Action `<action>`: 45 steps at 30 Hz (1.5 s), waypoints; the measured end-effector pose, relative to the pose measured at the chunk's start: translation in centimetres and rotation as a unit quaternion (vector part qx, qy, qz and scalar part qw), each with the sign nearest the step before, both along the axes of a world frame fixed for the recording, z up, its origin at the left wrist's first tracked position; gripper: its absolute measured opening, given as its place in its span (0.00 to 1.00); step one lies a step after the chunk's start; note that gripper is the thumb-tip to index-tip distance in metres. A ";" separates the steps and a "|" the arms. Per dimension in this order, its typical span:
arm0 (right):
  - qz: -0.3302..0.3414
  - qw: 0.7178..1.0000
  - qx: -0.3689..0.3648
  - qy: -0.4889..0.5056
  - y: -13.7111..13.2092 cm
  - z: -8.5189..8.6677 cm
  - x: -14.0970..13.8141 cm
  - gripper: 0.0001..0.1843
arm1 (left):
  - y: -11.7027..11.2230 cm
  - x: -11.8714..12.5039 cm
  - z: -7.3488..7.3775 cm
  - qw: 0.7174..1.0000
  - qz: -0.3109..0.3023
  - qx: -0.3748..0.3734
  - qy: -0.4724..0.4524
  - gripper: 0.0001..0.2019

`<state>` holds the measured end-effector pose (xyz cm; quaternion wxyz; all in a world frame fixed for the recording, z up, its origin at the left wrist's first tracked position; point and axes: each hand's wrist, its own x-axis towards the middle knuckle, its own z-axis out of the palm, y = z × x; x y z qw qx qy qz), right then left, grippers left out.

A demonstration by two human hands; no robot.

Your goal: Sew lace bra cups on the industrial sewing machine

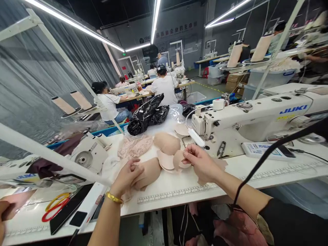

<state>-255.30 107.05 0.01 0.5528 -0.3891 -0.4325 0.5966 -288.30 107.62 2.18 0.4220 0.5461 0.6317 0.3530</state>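
Note:
My left hand, with a gold bracelet on the wrist, is closed on a beige moulded bra cup that lies on the white sewing table. My right hand pinches the edge of another beige cup piece just in front of the sewing machine's needle area. More beige cups lie stacked between and behind my hands. A piece of pink lace fabric rests to the left of them.
A white JUKI sewing machine stands at the right. Black plastic bags lie behind the cups. A black cable crosses my right forearm. Red and yellow rings and a dark tablet lie at left. Other people sit sewing farther back.

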 end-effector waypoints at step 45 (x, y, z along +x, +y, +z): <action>0.043 0.649 0.457 -0.607 -8.6 -8.0 4.4 0.16 | -2.7 11.9 -5.8 0.898 -0.155 0.273 0.307 0.23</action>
